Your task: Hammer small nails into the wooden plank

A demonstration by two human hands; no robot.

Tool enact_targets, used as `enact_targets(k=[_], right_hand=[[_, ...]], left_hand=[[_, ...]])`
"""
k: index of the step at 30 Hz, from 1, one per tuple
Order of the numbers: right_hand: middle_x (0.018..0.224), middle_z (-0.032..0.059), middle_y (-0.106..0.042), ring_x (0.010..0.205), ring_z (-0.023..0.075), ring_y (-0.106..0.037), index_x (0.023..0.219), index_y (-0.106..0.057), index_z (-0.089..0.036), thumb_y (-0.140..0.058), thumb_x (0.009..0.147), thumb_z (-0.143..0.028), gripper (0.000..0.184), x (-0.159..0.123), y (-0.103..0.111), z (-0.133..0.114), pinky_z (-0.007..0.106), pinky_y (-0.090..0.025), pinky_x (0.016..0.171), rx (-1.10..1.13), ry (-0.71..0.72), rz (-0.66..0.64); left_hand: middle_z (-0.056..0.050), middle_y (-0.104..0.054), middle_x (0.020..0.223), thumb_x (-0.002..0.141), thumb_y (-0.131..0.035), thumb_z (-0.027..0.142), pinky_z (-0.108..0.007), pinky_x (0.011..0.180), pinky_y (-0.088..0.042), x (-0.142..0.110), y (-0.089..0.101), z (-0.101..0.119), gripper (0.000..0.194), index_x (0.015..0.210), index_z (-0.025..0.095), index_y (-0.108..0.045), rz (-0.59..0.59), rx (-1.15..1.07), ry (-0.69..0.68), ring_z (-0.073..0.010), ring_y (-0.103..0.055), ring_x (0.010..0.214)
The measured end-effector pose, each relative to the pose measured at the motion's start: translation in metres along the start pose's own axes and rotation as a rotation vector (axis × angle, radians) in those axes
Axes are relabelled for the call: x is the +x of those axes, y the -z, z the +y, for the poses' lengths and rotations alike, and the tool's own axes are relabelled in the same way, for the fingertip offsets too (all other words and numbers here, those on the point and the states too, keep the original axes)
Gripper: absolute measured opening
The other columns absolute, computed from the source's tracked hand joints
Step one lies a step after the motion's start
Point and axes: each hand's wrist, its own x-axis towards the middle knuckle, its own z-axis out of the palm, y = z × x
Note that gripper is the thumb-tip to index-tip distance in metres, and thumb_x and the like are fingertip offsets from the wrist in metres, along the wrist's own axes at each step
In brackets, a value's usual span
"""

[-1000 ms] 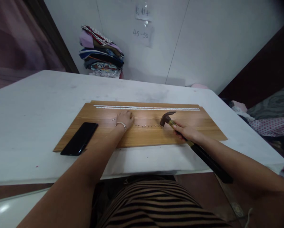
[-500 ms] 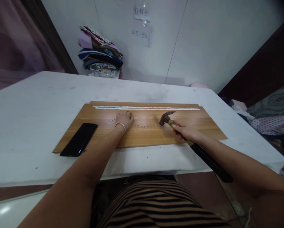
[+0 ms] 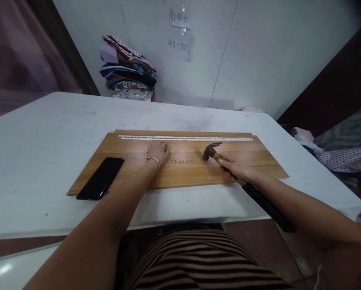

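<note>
My right hand (image 3: 233, 166) is wrapped around a claw hammer (image 3: 265, 205) with a black grip, close below its brown metal head. That head hangs low over the right end of a row of small nails (image 3: 184, 160) along the middle of the wooden board (image 3: 240, 153). Left of the row, my left hand (image 3: 158, 152) rests on the board with its fingers curled together. Whatever is under or between those fingers is hidden. A thin metal piece, perhaps a nail (image 3: 143, 153), lies just left of that hand.
Two white measuring strips (image 3: 186, 138) run along the board's far edge. A black phone (image 3: 101, 178) lies across its left end. The board is on a white-covered table (image 3: 41, 161). Folded clothes (image 3: 128, 70) are stacked at the back against the wall.
</note>
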Motion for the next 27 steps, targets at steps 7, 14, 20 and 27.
enact_targets(k=[7, 14, 20, 27], right_hand=[[0.071, -0.0042, -0.053, 0.046, 0.0078, -0.042, 0.132, -0.057, -0.030, -0.049, 0.102, -0.035, 0.032, 0.0000, 0.0034, -0.0019, 0.018, -0.034, 0.040, 0.048, -0.027, 0.018], [0.069, -0.0052, -0.049, 0.044, 0.0077, -0.040, 0.127, -0.058, -0.029, -0.049, 0.102, -0.034, 0.027, 0.0038, -0.0002, 0.0021, 0.018, -0.032, 0.039, 0.057, -0.047, -0.007], [0.071, -0.0043, -0.050, 0.046, 0.0071, -0.041, 0.127, -0.057, -0.027, -0.046, 0.103, -0.032, 0.027, 0.0019, 0.0011, -0.0011, 0.017, -0.032, 0.040, 0.058, -0.026, -0.007], [0.069, -0.0055, -0.050, 0.044, 0.0072, -0.041, 0.127, -0.058, -0.030, -0.050, 0.102, -0.034, 0.027, 0.0052, -0.0002, 0.0033, 0.017, -0.032, 0.039, 0.072, -0.048, -0.010]], left_hand=[[-0.011, -0.066, 0.134, 0.095, -0.043, 0.031, -0.043, 0.105, -0.044, 0.0006, -0.0028, -0.0019, 0.036, 0.115, 0.022, -0.071, 0.003, -0.010, 0.003, -0.0299, -0.057, 0.127], [-0.012, -0.066, 0.135, 0.095, -0.044, 0.031, -0.044, 0.106, -0.043, 0.0003, -0.0025, -0.0020, 0.037, 0.117, 0.022, -0.071, 0.009, -0.034, 0.007, -0.0308, -0.057, 0.128], [-0.011, -0.066, 0.134, 0.095, -0.044, 0.031, -0.043, 0.106, -0.043, 0.0003, -0.0018, -0.0017, 0.036, 0.117, 0.022, -0.071, 0.001, -0.021, 0.006, -0.0304, -0.057, 0.128], [-0.011, -0.066, 0.133, 0.095, -0.043, 0.031, -0.042, 0.105, -0.043, 0.0006, -0.0020, -0.0018, 0.035, 0.115, 0.022, -0.071, 0.005, -0.013, 0.004, -0.0297, -0.057, 0.128]])
